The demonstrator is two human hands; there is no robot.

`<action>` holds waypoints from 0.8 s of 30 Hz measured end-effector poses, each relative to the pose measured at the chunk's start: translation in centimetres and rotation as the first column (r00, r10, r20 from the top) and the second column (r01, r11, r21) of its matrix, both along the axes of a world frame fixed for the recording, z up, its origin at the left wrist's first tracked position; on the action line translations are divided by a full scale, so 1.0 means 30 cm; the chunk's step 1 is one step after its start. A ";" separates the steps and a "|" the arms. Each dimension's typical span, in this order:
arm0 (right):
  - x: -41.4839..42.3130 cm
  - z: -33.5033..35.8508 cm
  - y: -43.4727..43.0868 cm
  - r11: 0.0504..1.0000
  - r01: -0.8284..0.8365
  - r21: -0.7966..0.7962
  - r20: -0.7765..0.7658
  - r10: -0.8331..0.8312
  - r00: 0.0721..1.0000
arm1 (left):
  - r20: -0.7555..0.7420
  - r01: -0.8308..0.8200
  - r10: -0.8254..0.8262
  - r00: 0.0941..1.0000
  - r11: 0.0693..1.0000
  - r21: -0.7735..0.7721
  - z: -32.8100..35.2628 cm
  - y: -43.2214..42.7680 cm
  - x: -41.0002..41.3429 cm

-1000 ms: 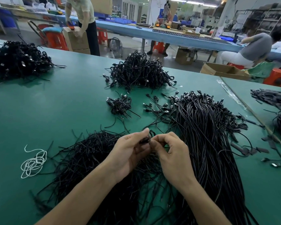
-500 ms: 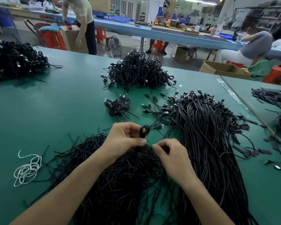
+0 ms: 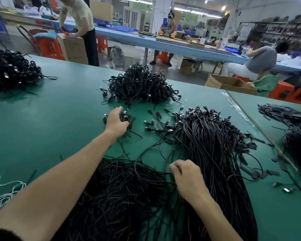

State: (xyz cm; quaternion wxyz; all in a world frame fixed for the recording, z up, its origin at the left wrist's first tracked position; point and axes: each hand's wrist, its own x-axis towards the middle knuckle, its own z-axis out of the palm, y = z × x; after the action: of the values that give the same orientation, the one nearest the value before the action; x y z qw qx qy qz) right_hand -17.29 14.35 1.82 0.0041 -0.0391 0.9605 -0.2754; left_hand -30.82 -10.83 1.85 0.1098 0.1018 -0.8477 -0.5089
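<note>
– While the right hand sits toward the near edge of the desk, fingers curled and pinching a strand where the pile of thin black strands meets the loose cables, which step is this?
– Drop-off, I'd say. Left hand is stretched out mid-desk, on the small pile of coiled bundles.
– Holding one?
– Can't tell. Back of the hand faces the camera and the palm side is hidden. Fingers lie forward over the coils, lightly bent.
– Where do the finished ones sit?
– Small pile under the left hand. Big heap is just beyond, toward the far edge.
– Next move?
– My read: left hand goes to the near edge, takes one cable from the loose cables and coils it. Right hand supplies the strand as a tie. It needs a clean single pick, because the plugs at the far end are tangled and could drag neighbours.
</note>
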 end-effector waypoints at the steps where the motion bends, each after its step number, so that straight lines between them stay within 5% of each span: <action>1: 0.006 0.018 0.001 0.996 0.010 -0.084 -0.053 -0.015 0.998 | -0.051 0.037 -0.041 0.998 0.996 -0.083 0.003 0.016 0.027; 5: 0.061 0.128 -0.033 0.942 -0.092 -0.323 -0.224 0.018 0.974 | -0.170 0.412 -0.455 0.874 0.880 -0.237 0.026 0.122 0.190; 9: 0.152 0.223 -0.088 0.874 -0.336 -0.352 -0.244 0.261 0.934 | -0.145 0.638 -0.716 0.683 0.681 -0.358 0.030 0.197 0.326; 13: 0.217 0.284 -0.063 0.808 -0.434 -0.397 -0.357 0.300 0.885 | -0.413 0.416 -0.375 0.830 0.909 0.011 0.054 0.175 0.424; 15: 0.212 0.296 -0.019 0.842 -0.364 -0.398 -0.388 0.205 0.899 | -0.434 0.228 -0.201 0.878 0.974 0.010 0.069 0.132 0.446; 18: 0.163 0.282 0.052 0.916 -0.190 -0.353 -0.372 0.049 0.927 | -0.417 0.272 -0.301 0.857 0.954 -0.129 0.090 0.072 0.509; 21: 0.125 0.249 0.088 0.924 -0.090 -0.373 -0.371 -0.060 0.927 | -0.167 0.481 -0.516 0.840 0.851 -0.210 0.092 0.055 0.568; 24: 0.116 0.228 0.105 0.900 -0.018 -0.435 -0.459 -0.204 0.865 | -0.104 0.433 -0.472 0.875 0.862 -0.264 0.072 0.044 0.596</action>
State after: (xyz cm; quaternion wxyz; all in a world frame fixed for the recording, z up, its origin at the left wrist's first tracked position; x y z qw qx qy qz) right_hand -13.81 17.51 8.67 -0.2636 -0.0604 0.8466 -0.4583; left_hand -12.95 -9.52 4.01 0.0680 -0.1567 -0.8892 -0.4244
